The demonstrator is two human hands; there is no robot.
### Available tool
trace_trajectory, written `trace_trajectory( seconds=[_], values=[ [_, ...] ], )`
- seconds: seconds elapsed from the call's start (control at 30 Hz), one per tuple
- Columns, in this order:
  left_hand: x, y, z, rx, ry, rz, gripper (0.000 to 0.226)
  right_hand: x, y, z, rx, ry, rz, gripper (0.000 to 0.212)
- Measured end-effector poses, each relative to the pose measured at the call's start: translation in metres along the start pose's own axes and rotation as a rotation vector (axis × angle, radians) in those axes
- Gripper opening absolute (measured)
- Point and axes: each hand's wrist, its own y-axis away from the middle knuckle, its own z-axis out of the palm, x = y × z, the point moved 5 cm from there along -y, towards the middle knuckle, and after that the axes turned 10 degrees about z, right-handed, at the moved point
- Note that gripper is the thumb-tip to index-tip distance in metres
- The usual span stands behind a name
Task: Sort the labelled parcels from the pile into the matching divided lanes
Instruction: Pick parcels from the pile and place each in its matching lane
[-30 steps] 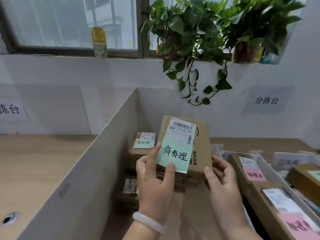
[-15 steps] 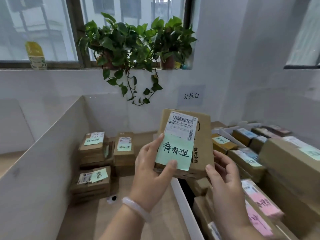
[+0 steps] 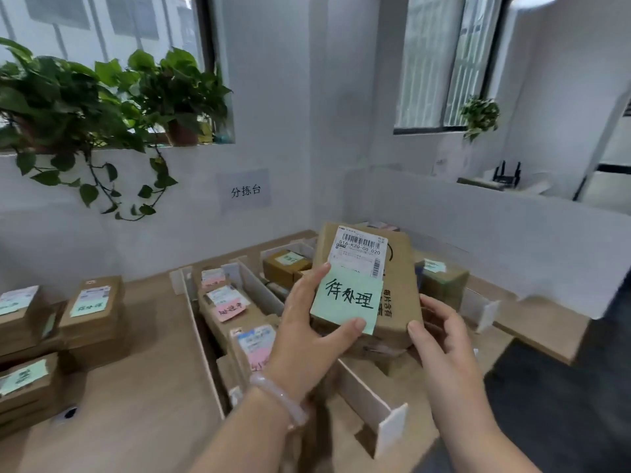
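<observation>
Holding, head view, item one: a brown parcel [image 3: 401,268], which I am carrying in the air above the divided lanes [image 3: 273,295]. My left hand [image 3: 307,322] is gripping its left side, with the thumb pressing the lower edge of the green note [image 3: 346,298] and the fingers curling behind. My right hand [image 3: 440,332] is pinching the lower right corner, thumb on the front. The parcel's long axis is pointing up and away from me, barcode end farthest.

Item two: white dividers [image 3: 368,394] are running away from me across the worktop [image 3: 146,387], beneath the parcel. The lane left of my left hand is carrying pink-noted parcels [image 3: 228,308]. Just beyond my left fingers a small box [image 3: 288,264] is showing a pale green note, and a second green-noted box [image 3: 440,274] is sitting right of the held parcel. I cannot read either note. Going by colour, I am judging the matching lane to lie ahead and below, with both hands about equally near.

Item three: the pile [image 3: 92,305] is waiting at far left.
</observation>
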Motion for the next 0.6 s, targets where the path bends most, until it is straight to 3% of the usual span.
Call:
trace_trajectory(
  seconds=[0.3, 0.6],
  values=[
    [0.016, 0.021, 0.195, -0.1, 0.165, -0.052, 0.074, 0.008, -0.011, -0.192, 0.194, 0.153, -0.061, 0.034],
    [-0.005, -0.001, 0.313, -0.262, 0.228, -0.065, 0.069, 0.032, -0.054, -0.289, 0.331, 0.214, -0.019, 0.032]
  ],
)
